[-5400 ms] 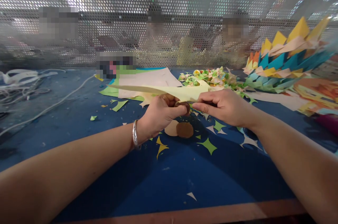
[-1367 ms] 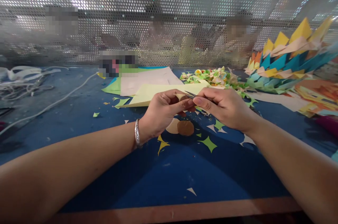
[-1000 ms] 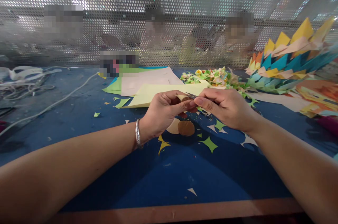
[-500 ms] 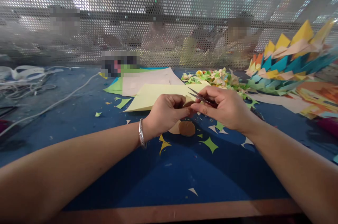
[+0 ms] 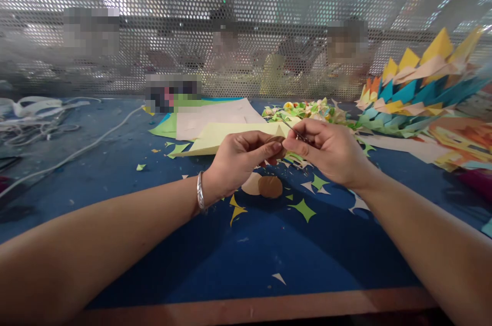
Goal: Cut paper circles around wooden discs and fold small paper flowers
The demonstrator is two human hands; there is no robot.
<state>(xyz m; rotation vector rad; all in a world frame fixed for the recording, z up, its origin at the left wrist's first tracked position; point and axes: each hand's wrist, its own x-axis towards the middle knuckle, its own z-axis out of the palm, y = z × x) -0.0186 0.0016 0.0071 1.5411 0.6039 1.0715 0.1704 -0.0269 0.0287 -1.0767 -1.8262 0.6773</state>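
Observation:
My left hand [image 5: 241,159] is closed on a small brown paper piece [image 5: 275,139], pinched between thumb and fingers. My right hand [image 5: 331,151] grips a small pair of dark scissors [image 5: 294,130], whose blades point up and to the left and look nearly together. The two hands almost meet above the table, and the right fingertips are close to the brown piece. Below them, a brown paper disc [image 5: 270,187] lies beside a pale beige paper disc [image 5: 251,184]. Behind the hands rests a pale yellow sheet [image 5: 223,134].
Green, yellow and white paper scraps [image 5: 305,210] lie scattered over the blue table [image 5: 200,264]. A heap of cuttings [image 5: 307,111] is at the back. A layered folded-paper model [image 5: 418,90] stands at right. White cords [image 5: 77,154] run along the left. A perforated screen [image 5: 246,3] borders the back.
The scissor blades, apart before, now look nearly together. My left hand has turned slightly, and the brown paper piece has tilted with it. The view has shifted a little.

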